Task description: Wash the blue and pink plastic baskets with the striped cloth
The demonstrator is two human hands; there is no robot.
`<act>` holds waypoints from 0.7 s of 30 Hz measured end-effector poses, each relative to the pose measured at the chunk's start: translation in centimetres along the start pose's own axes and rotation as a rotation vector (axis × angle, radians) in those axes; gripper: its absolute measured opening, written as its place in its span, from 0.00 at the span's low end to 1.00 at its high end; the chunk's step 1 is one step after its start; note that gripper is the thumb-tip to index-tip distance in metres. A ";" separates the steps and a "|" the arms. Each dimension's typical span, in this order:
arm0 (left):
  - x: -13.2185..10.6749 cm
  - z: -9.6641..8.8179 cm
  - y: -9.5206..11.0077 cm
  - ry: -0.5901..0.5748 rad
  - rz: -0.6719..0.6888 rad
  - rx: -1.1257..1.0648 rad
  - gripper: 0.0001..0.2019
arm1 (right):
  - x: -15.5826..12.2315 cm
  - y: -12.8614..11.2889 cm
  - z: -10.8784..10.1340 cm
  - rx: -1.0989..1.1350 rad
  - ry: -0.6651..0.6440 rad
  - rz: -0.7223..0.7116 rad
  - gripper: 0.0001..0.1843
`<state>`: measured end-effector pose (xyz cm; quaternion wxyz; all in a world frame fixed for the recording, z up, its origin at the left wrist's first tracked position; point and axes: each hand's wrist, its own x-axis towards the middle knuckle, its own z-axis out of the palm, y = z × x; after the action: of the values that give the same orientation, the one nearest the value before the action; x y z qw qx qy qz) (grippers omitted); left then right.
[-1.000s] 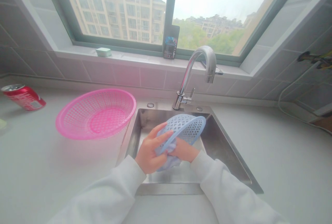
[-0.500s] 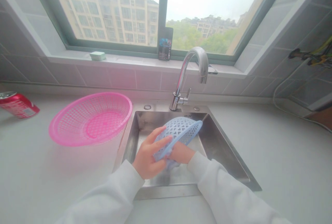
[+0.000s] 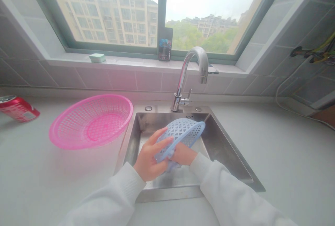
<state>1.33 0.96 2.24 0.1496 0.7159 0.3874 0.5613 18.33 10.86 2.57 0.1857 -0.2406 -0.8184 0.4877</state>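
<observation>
Less blue cloth (image 3: 171, 165) shows now under the pale blue plastic basket (image 3: 180, 131), tipped over the steel sink (image 3: 222, 149) to bare its underside; the fingers (image 3: 163, 142) of our left hand (image 3: 149, 161) spread across it, while those of our right hand (image 3: 184, 154) are hidden, so we cannot tell their state.

Seen from my remote console: a pale blue plastic basket (image 3: 180, 131) pierced in a heart-like lattice, a pink plastic basket (image 3: 78, 138) in a grid of small holes, a red drink can (image 3: 17, 108) with white markings, plain white sleeves (image 3: 232, 191).

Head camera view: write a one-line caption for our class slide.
Left hand holds a blue plastic basket over a steel sink, right hand beneath it.
</observation>
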 end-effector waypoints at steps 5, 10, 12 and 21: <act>0.1 -0.2 0.2 0.016 -0.006 0.005 0.39 | -0.6 -0.5 0.3 0.394 0.081 0.063 0.19; 0.0 -0.1 -0.1 0.024 -0.027 -0.003 0.38 | -0.2 -0.2 0.2 0.192 -0.008 0.031 0.20; 0.0 0.0 -0.1 0.007 -0.013 -0.005 0.38 | -0.1 0.3 0.2 0.043 -0.002 0.016 0.20; 0.0 -0.2 0.0 0.034 -0.024 -0.012 0.38 | -0.6 -0.1 0.1 0.306 0.030 0.053 0.19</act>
<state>1.19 0.89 2.31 0.1537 0.7007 0.3951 0.5738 18.77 10.40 2.60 0.2195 -0.2381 -0.7250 0.6078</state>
